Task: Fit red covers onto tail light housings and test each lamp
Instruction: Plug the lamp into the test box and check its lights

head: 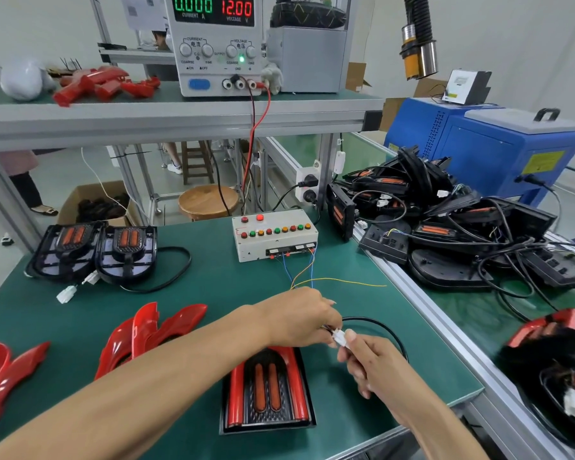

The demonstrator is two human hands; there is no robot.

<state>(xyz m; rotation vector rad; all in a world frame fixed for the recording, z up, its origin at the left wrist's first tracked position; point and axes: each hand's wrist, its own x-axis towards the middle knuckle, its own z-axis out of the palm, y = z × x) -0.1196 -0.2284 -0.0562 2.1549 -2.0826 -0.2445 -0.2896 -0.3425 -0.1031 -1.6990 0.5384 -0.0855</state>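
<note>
One covered lamp [268, 390] lies at the worktop's [213, 287] near edge while the left hand [299, 318] and right hand [367, 358] pinch its white plug [340, 336] for testing, two bare housings [93, 252] and loose red covers [150, 330] remaining, with open mat between.

Red-covered black tail lamp [558, 370] at right blurred and cropped by the frame edge, glossy red plastic covers [0, 376] cropped at left, small white connector [340, 337] partly hidden by fingers
</note>
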